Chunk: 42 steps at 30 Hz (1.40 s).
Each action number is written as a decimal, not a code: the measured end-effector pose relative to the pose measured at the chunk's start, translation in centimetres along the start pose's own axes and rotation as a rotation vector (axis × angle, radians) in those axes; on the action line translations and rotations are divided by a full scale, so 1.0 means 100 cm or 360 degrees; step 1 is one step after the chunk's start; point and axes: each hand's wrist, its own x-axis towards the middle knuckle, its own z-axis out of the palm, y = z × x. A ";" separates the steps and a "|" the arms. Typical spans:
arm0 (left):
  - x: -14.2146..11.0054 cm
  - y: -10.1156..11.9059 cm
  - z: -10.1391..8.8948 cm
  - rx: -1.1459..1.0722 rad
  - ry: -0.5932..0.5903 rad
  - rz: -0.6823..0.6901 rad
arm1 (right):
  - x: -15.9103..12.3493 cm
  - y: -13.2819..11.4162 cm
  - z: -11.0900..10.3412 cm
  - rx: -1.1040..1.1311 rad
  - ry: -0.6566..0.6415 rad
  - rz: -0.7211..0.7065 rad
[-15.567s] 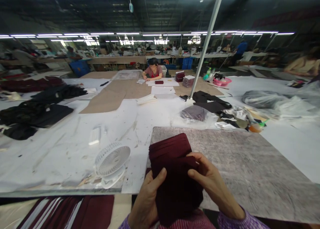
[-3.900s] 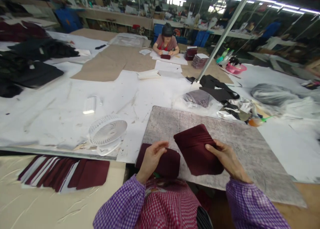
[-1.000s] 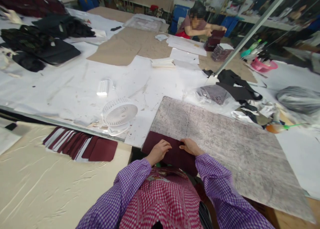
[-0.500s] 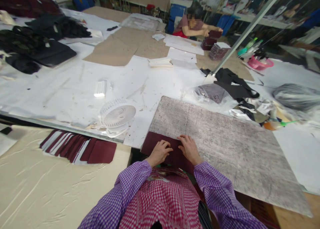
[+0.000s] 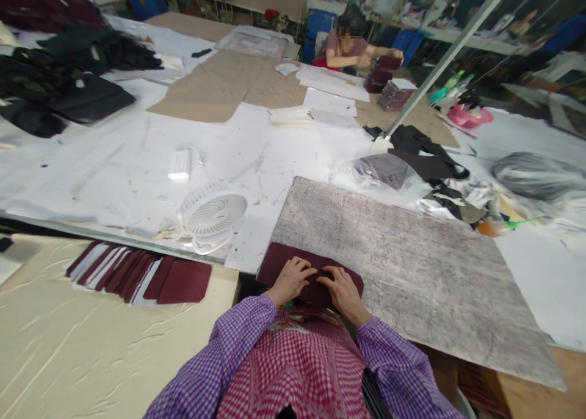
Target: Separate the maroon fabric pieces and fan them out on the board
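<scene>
A maroon fabric piece (image 5: 277,260) lies at the near left corner of the grey-streaked board, right in front of my body. My left hand (image 5: 293,280) has its fingers curled on the fabric's middle, thumb close to the fingertips. Facing it, my right hand (image 5: 342,291) bends its fingers onto the same piece, thumb pointing toward the left hand. Both hands hold the fabric between them, fingertips nearly meeting. The fabric's near edge is partly hidden by my hands. To the left, a fanned row of maroon and pale pieces (image 5: 185,280) lies on cream cloth.
The grey board (image 5: 412,260) extends right. A white fan (image 5: 214,216) lies on the white-covered table left of it. Beyond are a plastic bag (image 5: 387,170), black scraps (image 5: 423,150) and a slanted metal pole (image 5: 448,58). Across the table, a person (image 5: 345,43) handles maroon stacks (image 5: 381,74).
My right hand has drawn back from the fabric's far edge toward my body and my left hand. The fabric's right end now shows. My left hand stays nearly in place.
</scene>
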 end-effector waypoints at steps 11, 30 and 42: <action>0.002 0.008 0.001 0.0048 0.0022 -0.0027 | 0.012 0.036 -0.002 0.0061 0.0238 0.0313; 0.003 0.013 -0.002 0.0057 0.0022 -0.0071 | -0.021 -0.004 -0.006 -0.0085 -0.0132 -0.0120; 0.003 0.011 0.001 0.0008 0.0048 -0.0121 | -0.020 -0.006 -0.007 0.0003 -0.0132 -0.0167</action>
